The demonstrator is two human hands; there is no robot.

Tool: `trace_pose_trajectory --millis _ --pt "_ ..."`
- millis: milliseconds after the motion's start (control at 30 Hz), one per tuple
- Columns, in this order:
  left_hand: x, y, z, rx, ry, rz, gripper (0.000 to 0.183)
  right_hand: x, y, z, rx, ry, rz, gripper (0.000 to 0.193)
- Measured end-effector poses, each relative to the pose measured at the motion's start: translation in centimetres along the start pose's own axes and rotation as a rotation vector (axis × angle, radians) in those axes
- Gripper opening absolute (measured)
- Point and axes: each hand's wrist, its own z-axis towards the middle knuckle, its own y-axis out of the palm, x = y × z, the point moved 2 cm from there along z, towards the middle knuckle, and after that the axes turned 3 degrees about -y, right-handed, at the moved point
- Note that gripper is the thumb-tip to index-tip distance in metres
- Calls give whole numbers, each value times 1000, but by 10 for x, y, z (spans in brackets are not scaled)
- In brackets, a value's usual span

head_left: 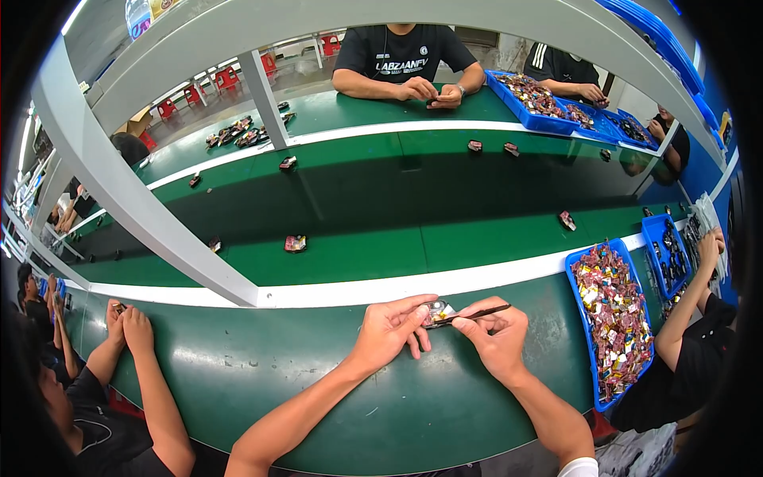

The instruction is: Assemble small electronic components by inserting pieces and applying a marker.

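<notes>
Writing: white print on black shirt (397,60), beyond and left of tray (586,334) | Obscured: part (435,313) partly covered by fingers, detail too small | Left hand (388,332): half-closed, pinching part above table (238,389), left of tray | Right hand (497,335): curled closely round dark tool (489,311), contact with part unclear

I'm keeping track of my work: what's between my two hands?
In the head view: a small dark-edged part, held by your left hand, and a slim black tool, perhaps tweezers, in your right hand.
</notes>
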Motion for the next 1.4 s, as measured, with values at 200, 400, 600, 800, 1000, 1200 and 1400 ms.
trace_pose_trajectory --millis 200,400,600,800,1000,1200,1400 --pt "-1 -1 1 -2 14 -4 33 -3 1 0 6 -47 -93 12" --pt "1 -1 1 6 27 6 33 -4 2 -1 8 -63 -134 11" --pt "0 -1 -1 18 18 9 33 -4 3 -2 15 -52 -125 11" --pt "-2 0 -1 23 34 24 32 -6 4 -1 11 -83 -180 11" --pt "-2 -1 0 27 24 13 32 -12 5 -2 -7 -149 -283 11" --pt "-2 -2 0 33 15 23 32 -9 3 -2 -11 -147 -286 12" --pt "-2 -3 0 38 16 13 32 -14 5 1 -30 -205 -295 12"
